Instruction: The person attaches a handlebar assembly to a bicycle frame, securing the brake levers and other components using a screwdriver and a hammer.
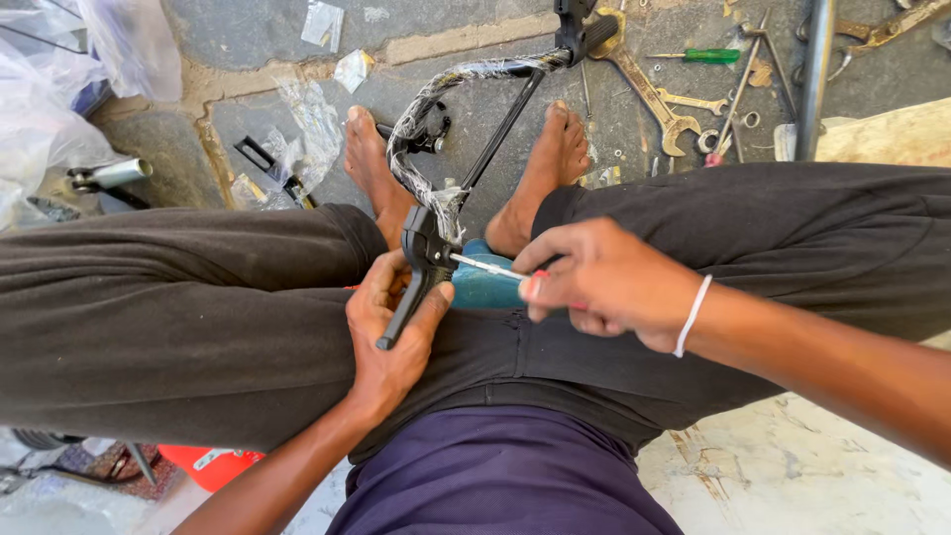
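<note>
Left hand [391, 332] clamps a black brake lever [416, 272] between the knees, fingers wrapped round its blade; right hand [594, 282] pinches a screwdriver [485, 266], tip at the lever's body, handle mostly hidden in the fist. One plastic-wrapped handlebar [436, 99] runs out of view at the top edge. Two spanners [654, 99] lie on the stone floor [248, 30].

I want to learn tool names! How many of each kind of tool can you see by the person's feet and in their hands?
Screwdrivers: 2, one in the right hand with its tip at the black brake lever held by the left hand, and a green-handled one on the ground
Brass-coloured spanners: 2, a big one and a small one
Total: 4
</note>
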